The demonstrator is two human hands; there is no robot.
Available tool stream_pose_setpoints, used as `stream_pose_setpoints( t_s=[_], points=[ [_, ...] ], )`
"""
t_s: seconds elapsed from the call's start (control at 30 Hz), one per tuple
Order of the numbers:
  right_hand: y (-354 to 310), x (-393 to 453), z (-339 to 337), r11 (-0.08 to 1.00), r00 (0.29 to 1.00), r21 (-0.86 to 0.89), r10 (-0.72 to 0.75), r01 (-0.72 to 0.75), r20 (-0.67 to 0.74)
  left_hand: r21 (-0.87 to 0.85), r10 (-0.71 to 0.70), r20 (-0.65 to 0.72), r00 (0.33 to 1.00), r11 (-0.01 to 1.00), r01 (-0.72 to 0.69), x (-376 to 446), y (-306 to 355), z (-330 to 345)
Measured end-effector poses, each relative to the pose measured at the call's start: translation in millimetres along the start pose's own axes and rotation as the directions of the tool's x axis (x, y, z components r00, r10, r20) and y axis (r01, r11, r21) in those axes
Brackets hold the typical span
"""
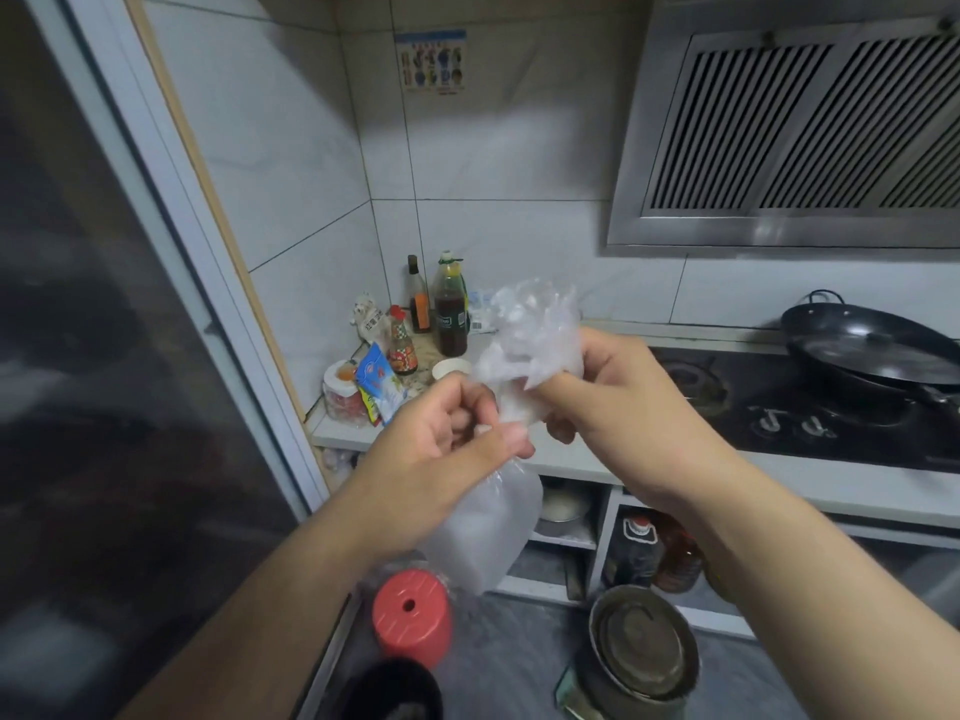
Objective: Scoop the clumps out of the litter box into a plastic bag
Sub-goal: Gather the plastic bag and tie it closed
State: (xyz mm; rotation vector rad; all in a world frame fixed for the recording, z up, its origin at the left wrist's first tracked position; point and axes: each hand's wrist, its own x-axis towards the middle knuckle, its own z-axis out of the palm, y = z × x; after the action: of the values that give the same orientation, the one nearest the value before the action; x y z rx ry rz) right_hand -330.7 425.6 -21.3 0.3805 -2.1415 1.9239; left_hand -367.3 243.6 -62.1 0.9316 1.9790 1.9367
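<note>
Head view: left hand (457,428) and right hand (608,392) both pinch a thin clear plastic bag (524,345), held up in front of the kitchen surface (571,459), wrists bent inward, arms half extended. Risk: film tears or slips if pulled apart hard, since it is bunched and clingy. Litter box and scoop not in view.

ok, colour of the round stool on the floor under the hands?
Red, with a small dark hole in its top; the stool shows best in the head view, the only one.
</note>
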Motion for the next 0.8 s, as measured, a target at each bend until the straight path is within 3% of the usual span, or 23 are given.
stream_pose_setpoints(
  t_s=[0.27, 0.5, 0.67, 0.8],
  points=[
    [29, 19, 28, 0.950, 0.982, 0.268, 0.181, -0.159, -0.059, 0.139, -0.089, -0.039, 0.995, 0.986, 0.093, -15, -38, -25],
    [55, 37, 75, 0.928, 0.949, 0.246, 0.306, -0.279, -0.080, 0.224, -0.180, -0.090, 0.980, 0.955, 0.196, -36, -94, -60],
    [68, 53, 110, 0.920, 0.926, 0.205, 0.362, -0.335, -0.110, 0.298, -0.165, -0.168, 0.972, 0.931, 0.209, -54, -140, -98],
    [88, 63, 145, 0.900, 0.899, 0.181, 0.421, -0.397, -0.119, 0.270, -0.224, -0.138, 0.965, 0.928, 0.255, -72, -180, -134]
  ],
)
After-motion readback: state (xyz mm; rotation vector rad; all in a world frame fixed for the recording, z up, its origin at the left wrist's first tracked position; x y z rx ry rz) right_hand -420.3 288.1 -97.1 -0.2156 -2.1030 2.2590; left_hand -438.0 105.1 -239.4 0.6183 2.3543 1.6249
